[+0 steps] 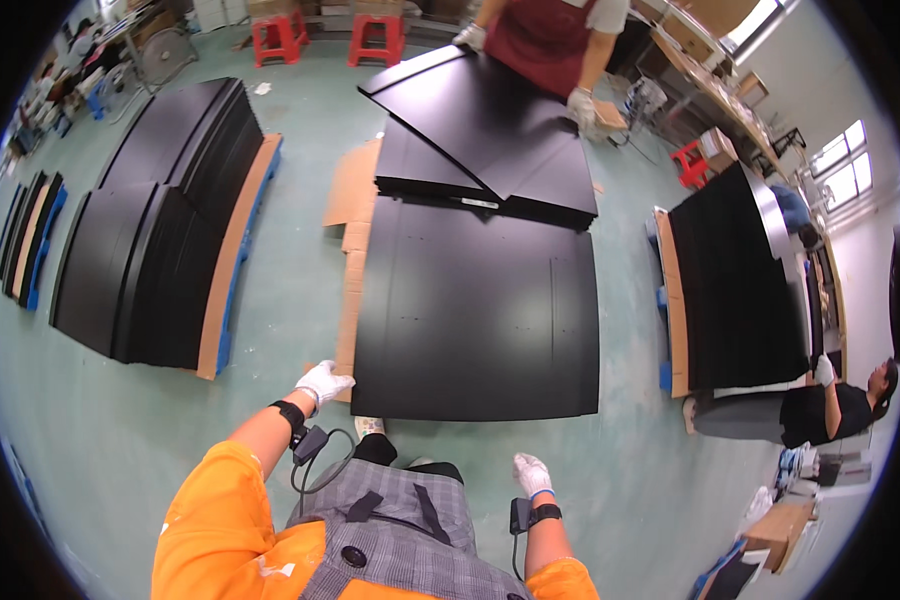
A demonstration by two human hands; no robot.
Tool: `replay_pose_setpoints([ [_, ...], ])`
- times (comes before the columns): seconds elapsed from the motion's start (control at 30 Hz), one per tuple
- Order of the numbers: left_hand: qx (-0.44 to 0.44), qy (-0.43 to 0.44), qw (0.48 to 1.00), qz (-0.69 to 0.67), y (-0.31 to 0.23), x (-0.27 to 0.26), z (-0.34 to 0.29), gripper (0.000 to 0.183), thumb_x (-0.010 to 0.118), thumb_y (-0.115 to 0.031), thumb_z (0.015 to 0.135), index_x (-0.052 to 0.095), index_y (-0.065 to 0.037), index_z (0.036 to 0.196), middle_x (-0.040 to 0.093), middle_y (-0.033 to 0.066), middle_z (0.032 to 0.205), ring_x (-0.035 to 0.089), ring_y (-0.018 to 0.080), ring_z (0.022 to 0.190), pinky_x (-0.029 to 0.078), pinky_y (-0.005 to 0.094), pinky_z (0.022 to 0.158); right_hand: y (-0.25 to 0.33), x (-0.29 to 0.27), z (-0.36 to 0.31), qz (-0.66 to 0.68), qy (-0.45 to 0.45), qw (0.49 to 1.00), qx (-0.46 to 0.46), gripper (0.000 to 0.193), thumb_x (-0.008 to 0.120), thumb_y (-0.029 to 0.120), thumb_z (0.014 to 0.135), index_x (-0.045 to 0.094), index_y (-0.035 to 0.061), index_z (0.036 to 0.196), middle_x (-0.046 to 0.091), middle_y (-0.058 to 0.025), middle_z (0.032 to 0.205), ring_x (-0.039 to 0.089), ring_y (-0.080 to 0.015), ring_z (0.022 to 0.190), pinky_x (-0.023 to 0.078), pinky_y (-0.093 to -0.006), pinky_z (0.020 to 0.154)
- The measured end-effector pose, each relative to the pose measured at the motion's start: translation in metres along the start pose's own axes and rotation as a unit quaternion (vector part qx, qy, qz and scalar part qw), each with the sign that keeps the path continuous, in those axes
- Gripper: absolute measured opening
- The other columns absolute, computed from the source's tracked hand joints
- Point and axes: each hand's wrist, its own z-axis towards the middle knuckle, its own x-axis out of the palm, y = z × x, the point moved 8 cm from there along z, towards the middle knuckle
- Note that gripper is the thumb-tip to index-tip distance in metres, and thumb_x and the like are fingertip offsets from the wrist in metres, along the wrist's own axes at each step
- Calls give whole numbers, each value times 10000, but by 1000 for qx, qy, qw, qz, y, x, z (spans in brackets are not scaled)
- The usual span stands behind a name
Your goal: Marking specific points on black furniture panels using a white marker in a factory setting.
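Observation:
My left hand, in a white glove, is beside the near left corner of a large flat black panel. Its fingers point at the panel's edge, with the thumb apart; whether they touch it is hard to see. My right hand, also gloved, hangs in the air in front of the panel's near edge, fingers curled in and nothing visible in them. Farther back, a co-worker in a dark red apron has gloved hands on the edges of another black panel, which lies turned at an angle over the stack.
Brown cardboard sticks out along the stack's left side. Stacks of black panels on blue pallets stand at left and right. Another person is beside the right stack. Red stools are at the back.

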Motion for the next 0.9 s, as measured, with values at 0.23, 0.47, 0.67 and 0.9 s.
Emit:
replay_pose_setpoints([
  [0.23, -77, -19, 996, 42, -7, 34, 2, 922, 678, -463, 740, 307, 69, 1395, 498, 288, 1310, 497, 373, 1230, 406, 375, 1024, 19, -71, 58, -24, -78, 994, 72, 478, 548, 365, 906, 604, -22, 1180, 627, -231, 1155, 602, -346, 1085, 459, -395, 938],
  [0.47, -131, -70, 989, 16, -15, 53, 18, 994, 707, -522, 731, 273, 54, 1415, 506, 284, 1300, 516, 369, 1206, 415, 387, 1014, 83, -143, 122, -154, -233, 957, 73, 525, 591, 363, 871, 550, 1, 1249, 531, -245, 1255, 519, -392, 1163, 433, -435, 983],
  [0.67, -191, -127, 973, 27, -27, 63, 23, 1074, 721, -537, 713, 197, 46, 1448, 398, 277, 1399, 426, 374, 1287, 382, 388, 1049, 79, -135, 135, -261, -207, 936, 112, 574, 545, 394, 884, 480, 36, 1327, 465, -219, 1315, 438, -375, 1229, 377, -443, 1028],
  [0.9, -223, -168, 960, 16, -25, 62, 21, 1088, 763, -513, 671, 230, 61, 1425, 392, 271, 1385, 422, 379, 1276, 379, 392, 1050, 84, -131, 137, -247, -219, 937, 111, 522, 559, 388, 884, 495, 41, 1269, 492, -196, 1276, 448, -363, 1210, 373, -446, 1020],
])
